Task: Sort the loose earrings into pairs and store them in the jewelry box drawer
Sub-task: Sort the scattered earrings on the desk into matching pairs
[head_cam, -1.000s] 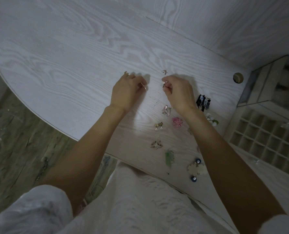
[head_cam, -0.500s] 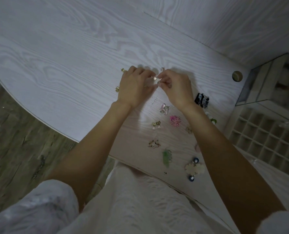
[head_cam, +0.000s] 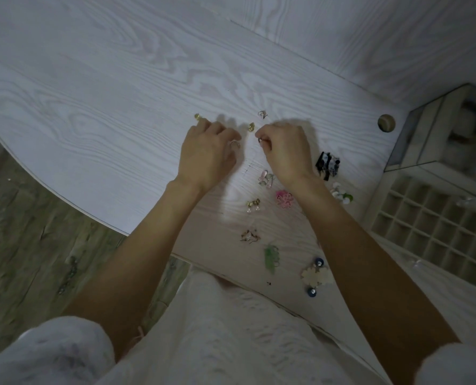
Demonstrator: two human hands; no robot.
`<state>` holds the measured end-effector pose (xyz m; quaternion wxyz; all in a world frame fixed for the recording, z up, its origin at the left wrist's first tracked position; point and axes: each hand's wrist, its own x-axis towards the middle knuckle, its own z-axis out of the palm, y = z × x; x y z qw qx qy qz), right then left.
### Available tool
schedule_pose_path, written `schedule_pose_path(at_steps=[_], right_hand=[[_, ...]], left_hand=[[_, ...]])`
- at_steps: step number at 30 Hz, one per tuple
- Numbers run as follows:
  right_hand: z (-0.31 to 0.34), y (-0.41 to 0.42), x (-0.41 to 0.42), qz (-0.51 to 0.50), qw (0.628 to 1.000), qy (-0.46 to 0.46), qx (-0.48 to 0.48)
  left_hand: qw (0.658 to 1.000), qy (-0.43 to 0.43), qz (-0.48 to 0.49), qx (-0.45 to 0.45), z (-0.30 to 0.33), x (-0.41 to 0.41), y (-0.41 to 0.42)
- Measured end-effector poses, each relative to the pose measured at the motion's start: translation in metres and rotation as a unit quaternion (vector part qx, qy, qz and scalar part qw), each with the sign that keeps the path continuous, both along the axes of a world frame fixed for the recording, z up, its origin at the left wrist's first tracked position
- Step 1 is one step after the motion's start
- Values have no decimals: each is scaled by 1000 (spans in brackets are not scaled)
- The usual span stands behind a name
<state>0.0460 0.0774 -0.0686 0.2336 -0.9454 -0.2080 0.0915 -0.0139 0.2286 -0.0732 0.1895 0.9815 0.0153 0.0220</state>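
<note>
Left hand (head_cam: 207,151): I am seeing it pinching a small ring-like earring (head_cam: 234,144).
Right hand (head_cam: 285,147): clamping another (head_cam: 260,140), for matching, I judge.
Sorted pairs (head_cam: 284,198): lying at five o'clock.
Drawer (head_cam: 437,232): waiting at three o'clock.

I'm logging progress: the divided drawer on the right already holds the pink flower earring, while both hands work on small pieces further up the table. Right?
Not quite. The head view shows the pink flower earring lying on the table, not in the divided drawer. Both hands do work further up.

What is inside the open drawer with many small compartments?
The drawer compartments in view look empty, with no earring inside. Its far right part is cut off by the picture edge, so that part cannot be seen.
</note>
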Motion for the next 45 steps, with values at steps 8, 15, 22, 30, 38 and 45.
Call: schedule_pose_path(at_steps=[8,15,22,30,38,45], right_hand=[[3,-1,-25,43,997,39,-51],[9,-8,-43,-12,997,76,13],[4,1,-46,-13,994,-12,-108],[8,4,-53,6,995,0,-99],[24,-9,-42,11,1000,9,-24],[17,-8,13,21,999,19,18]], left_hand=[[993,73,21,-93,3,-9,-16],[975,67,121,-176,-4,-38,-24],[966,50,152,-201,-5,-38,-28],[968,57,132,-206,0,-40,-31],[961,77,120,-238,16,-53,-7],[974,-14,167,-151,14,-57,52]])
